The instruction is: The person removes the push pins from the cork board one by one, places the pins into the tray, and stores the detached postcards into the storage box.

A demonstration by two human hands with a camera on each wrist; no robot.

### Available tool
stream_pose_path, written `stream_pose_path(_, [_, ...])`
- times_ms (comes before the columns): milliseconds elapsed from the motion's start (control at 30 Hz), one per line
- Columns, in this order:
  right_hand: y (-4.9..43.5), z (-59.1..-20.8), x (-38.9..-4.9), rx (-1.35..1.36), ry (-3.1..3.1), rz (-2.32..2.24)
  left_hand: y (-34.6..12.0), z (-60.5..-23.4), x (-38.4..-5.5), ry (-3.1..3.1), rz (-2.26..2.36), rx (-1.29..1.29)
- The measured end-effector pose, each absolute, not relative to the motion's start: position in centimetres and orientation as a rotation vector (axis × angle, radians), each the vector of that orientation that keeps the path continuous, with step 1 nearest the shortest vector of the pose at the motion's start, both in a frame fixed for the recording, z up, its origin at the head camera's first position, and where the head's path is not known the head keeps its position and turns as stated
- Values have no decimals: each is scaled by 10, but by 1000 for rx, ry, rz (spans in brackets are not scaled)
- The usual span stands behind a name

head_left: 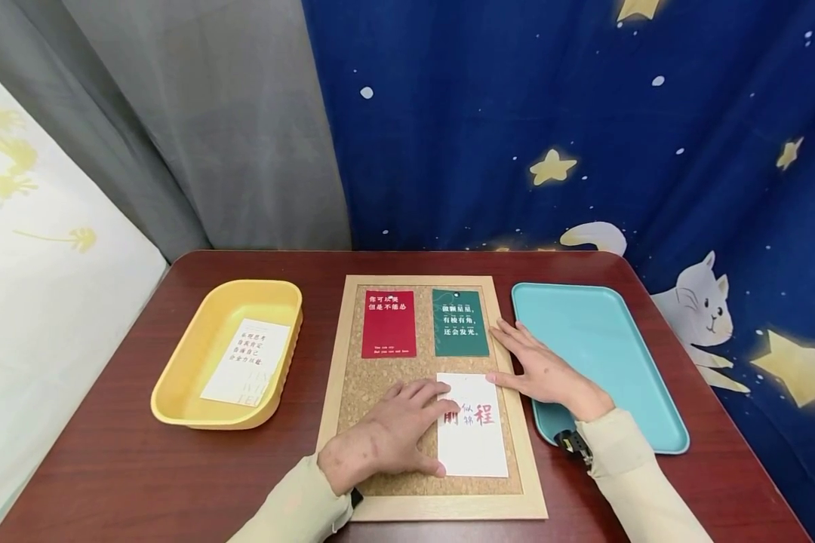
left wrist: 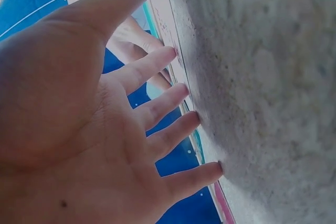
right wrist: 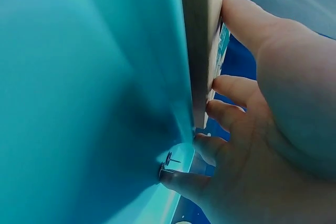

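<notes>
A white card (head_left: 475, 456) with red and dark lettering lies on the lower right of a wood-framed cork board (head_left: 360, 383). My left hand (head_left: 394, 426) spreads over the cork, thumb and fingertips at the card's left side. With its thumb, my right hand (head_left: 550, 371) touches the card's upper right corner; its other fingers are spread along the board's right frame and over the tray's edge. Above the card, a red card (head_left: 389, 332) and a green card (head_left: 460, 343) are pinned to the board. The right wrist view shows a thumbtack (right wrist: 169, 159) by the little fingertip.
To the right lies a turquoise tray (head_left: 604, 339), close beside the board. A yellow basket (head_left: 176, 377) on the left holds another white card (head_left: 244, 366). All stand on a dark red table (head_left: 95, 452), with curtains behind its far edge.
</notes>
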State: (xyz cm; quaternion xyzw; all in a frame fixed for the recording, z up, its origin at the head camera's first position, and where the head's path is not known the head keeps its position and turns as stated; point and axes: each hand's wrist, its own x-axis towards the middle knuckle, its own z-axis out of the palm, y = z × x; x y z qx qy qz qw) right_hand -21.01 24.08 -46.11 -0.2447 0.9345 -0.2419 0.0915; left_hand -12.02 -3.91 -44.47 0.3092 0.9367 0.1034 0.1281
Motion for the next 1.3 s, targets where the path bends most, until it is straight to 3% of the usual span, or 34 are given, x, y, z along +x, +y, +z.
stream_pose_path(1300, [241, -459, -210, -763, 2775, -729, -37, -442, -134, 2816, 433, 831])
